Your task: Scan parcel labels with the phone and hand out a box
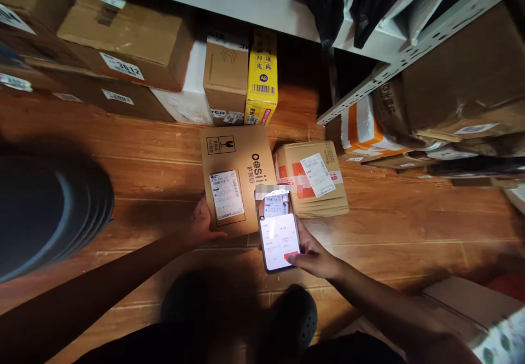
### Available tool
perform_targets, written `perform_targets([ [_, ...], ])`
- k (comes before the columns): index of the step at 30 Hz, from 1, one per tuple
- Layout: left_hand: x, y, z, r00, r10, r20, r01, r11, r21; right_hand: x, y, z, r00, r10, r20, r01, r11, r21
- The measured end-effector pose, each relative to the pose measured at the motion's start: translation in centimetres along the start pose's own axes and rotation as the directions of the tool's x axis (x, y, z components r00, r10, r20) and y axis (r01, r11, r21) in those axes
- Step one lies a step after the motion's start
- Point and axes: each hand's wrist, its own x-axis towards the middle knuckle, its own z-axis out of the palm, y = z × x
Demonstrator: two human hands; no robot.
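Observation:
My left hand [202, 223] grips the near left corner of a cardboard box [251, 211], its thumb along the near edge. A white shipping label [228, 195] and a fragile-glass mark are on the box's upper face. In my right hand [315, 253] is a smartphone [279, 239], held over the box's near right corner. My right thumb rests on a red button low on the lit screen. The upper part of the screen shows a picture of a label. Right beside the box is a smaller carton [339, 197] with red-and-white tape and a white label.
Several labelled cartons [135, 35] are stacked along the far left, beside a yellow box [262, 76]. A metal shelf [254, 13] overhangs them. More parcels [459, 79] fill the right rack. A dark round bin [49, 211] stands left on the wooden floor [406, 232].

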Motion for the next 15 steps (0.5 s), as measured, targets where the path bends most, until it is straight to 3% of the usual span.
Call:
perform_targets([
  [5, 0.3, -0.4, 0.0, 0.999, -0.004, 0.036, 0.004, 1.000, 0.000, 0.2, 0.1, -0.1, 0.999, -0.046, -0.009, 0.046, 0.999, -0.008],
  [15, 1.1, 1.2, -1.4, 0.995, -0.014, 0.096, 0.011, 1.000, 0.028, 0.2, 0.1, -0.4, 0.999, -0.041, -0.023, 0.042, 0.999, 0.010],
])
